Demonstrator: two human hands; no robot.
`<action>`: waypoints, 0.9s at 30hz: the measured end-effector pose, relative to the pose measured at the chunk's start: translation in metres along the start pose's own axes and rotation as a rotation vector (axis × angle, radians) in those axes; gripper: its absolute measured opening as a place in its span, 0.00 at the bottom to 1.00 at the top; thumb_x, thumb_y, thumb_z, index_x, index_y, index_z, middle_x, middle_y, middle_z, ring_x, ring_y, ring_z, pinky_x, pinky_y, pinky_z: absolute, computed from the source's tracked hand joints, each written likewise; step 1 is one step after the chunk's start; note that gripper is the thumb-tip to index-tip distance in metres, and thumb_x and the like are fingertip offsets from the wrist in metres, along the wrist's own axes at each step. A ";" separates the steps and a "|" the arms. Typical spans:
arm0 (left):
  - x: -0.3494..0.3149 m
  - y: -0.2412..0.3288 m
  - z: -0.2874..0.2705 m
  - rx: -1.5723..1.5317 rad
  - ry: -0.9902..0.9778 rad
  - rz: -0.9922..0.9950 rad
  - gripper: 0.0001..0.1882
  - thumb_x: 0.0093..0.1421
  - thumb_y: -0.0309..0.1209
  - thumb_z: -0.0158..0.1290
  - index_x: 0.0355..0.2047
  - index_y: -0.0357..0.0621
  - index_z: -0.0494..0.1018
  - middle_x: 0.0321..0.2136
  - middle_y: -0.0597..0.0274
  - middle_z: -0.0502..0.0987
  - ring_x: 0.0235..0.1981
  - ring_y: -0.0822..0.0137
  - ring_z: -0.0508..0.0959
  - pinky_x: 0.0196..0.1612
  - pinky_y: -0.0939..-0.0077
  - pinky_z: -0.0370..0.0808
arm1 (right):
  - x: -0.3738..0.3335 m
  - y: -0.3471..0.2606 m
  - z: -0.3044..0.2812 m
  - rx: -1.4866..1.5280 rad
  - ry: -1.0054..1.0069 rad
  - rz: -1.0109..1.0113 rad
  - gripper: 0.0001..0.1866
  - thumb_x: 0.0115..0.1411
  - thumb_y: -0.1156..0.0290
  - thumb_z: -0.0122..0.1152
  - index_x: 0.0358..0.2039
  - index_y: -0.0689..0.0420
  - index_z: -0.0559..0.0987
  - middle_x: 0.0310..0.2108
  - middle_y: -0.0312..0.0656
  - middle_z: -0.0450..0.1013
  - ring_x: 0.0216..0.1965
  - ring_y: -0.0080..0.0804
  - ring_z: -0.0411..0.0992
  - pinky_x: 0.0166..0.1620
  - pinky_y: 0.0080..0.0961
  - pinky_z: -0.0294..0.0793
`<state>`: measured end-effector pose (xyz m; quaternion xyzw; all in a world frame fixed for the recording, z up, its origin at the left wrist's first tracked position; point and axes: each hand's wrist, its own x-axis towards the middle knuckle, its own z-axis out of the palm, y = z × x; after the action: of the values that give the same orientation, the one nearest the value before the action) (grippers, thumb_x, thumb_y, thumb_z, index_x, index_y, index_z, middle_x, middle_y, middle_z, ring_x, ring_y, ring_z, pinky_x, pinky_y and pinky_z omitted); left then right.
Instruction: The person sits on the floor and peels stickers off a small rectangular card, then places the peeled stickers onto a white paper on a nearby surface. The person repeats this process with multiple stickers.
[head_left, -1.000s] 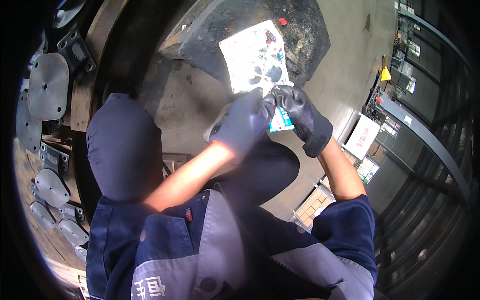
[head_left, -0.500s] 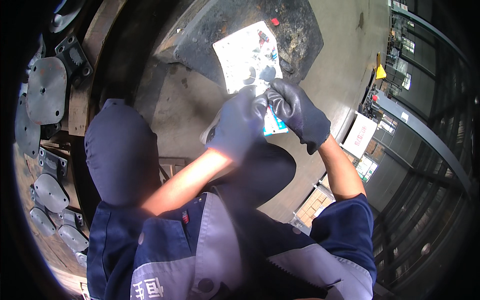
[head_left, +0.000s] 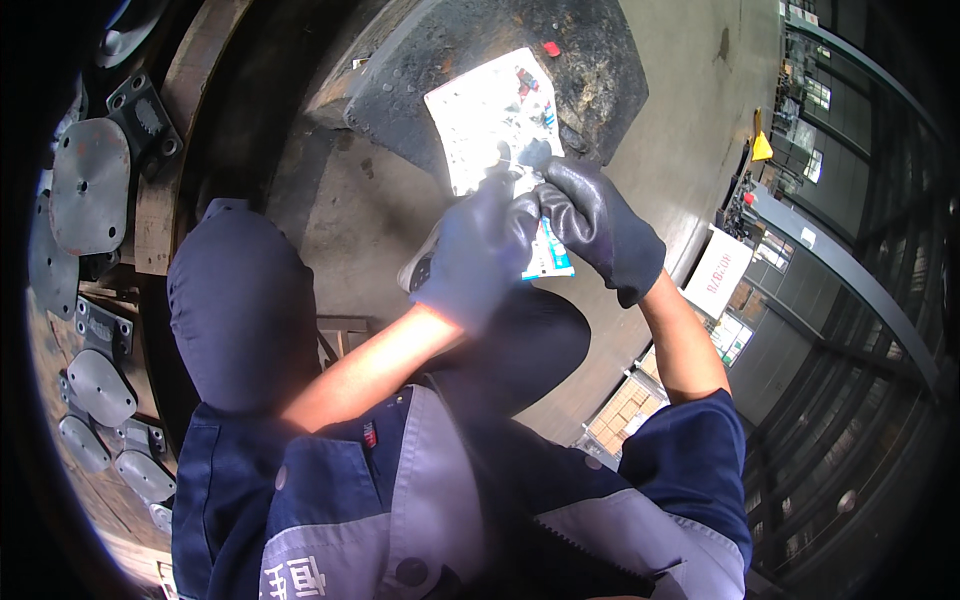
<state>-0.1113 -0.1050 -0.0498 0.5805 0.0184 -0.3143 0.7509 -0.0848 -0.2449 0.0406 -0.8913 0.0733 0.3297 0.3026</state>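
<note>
Metal plates: grey, holed, lying about at my far left, on wood (head_left: 155, 225) where it shows; plates (head_left: 90, 190) well apart from my hands.
Worktop: dark, scuffed slab (head_left: 400, 100) ahead of me.
Left hand: gloved hand (head_left: 475, 245) at the white packet (head_left: 470, 110); fingers bent inward, tips lost in glare, can't tell what they grasp, if anything.
White packet: between me and the worktop, upper part in front of the slab, blue-printed lower end under my hands; resting or held up, can't tell.
Progress: looks mid-handling to me; packet is out and spread, both hands on it or right beside it. Fingertip work seems unfinished; how much is left, can't tell.
Red bit: small piece (head_left: 551, 48) on the worktop, untouched.
Right hand: gloved hand (head_left: 608, 230) meeting the left; fingers curled, clenched or pinching something small, can't tell.
Boxes: brown stack (head_left: 622, 412), off right.
</note>
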 end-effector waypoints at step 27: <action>0.009 -0.011 -0.008 0.116 0.027 0.296 0.08 0.54 0.25 0.52 0.33 0.34 0.69 0.18 0.40 0.71 0.22 0.41 0.73 0.23 0.56 0.67 | 0.001 0.002 0.010 0.139 0.024 0.073 0.07 0.58 0.74 0.46 0.25 0.63 0.69 0.19 0.45 0.63 0.23 0.26 0.59 0.30 0.28 0.63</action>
<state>-0.1067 -0.1037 -0.0649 0.6236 -0.0754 -0.1931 0.7537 -0.0900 -0.2408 0.0329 -0.8687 0.1324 0.3237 0.3508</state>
